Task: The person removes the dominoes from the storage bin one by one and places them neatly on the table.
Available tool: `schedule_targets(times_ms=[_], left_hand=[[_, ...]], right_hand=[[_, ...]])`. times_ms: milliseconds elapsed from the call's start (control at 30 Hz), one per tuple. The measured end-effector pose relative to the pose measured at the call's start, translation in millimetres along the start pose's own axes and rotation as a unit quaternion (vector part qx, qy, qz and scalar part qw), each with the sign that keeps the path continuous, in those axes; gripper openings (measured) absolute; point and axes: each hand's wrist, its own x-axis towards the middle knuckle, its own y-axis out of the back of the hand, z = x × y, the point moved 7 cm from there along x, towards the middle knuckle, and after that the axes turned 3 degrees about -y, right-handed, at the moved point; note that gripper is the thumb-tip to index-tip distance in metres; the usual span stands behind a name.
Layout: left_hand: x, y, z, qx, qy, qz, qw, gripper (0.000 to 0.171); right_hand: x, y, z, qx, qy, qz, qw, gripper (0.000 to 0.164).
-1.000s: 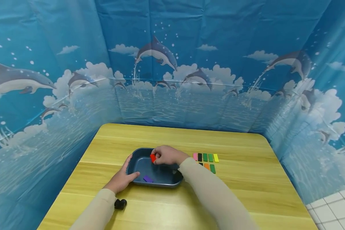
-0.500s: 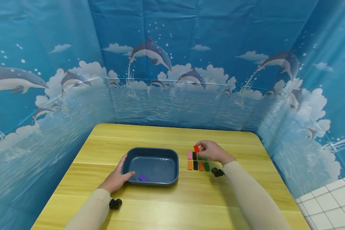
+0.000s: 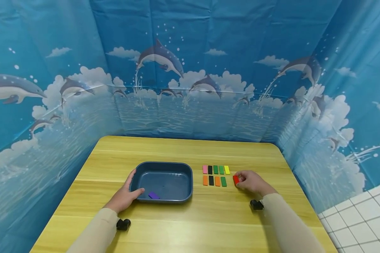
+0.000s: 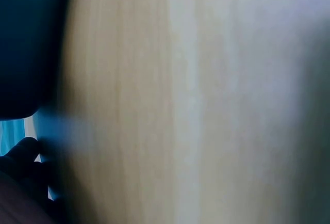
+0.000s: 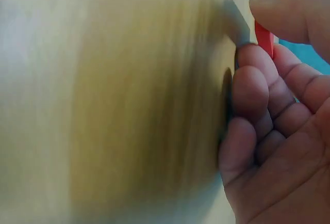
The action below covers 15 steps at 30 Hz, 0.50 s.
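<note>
My right hand [image 3: 251,182] pinches a small red rectangular block [image 3: 235,180] between thumb and fingertips, close over the table at the right end of the nearer row of blocks. In the right wrist view the red block [image 5: 264,40] shows partly behind the thumb, with the other fingers curled. My left hand [image 3: 122,194] rests at the near left corner of a dark blue tray [image 3: 187,200], fingers along its left wall and thumb over the rim. Inside the tray lies a purple block [image 3: 153,195]. The left wrist view is mostly tabletop, with the tray's dark side at left.
Two rows of flat blocks lie right of the tray. The farther has a pink block [image 3: 205,169], a black, two green and a yellow block [image 3: 227,170]. The nearer has orange, black, orange and a green block [image 3: 223,181]. A dolphin-print curtain [image 3: 183,105] surrounds the wooden table [image 3: 177,232].
My right hand has carried the red block out from over the tray, past the rows, and down to the right end of the nearer row. The left hand stays on the tray.
</note>
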Motion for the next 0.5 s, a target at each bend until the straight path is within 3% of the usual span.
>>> schedule_targets(times_ms=[233, 500], left_hand=[[-1.8, 0.2, 1.1, -0.001, 0.001, -0.002, 1.0, 0.098], [0.6, 0.0, -1.5, -0.004, -0.003, 0.0, 1.0, 0.098]], right_hand=[[-0.5, -14.6, -7.4, -0.023, 0.03, 0.007, 0.999, 0.042], [-0.7, -19.0, -9.8, -0.006, 0.026, 0.009, 1.0, 0.043]])
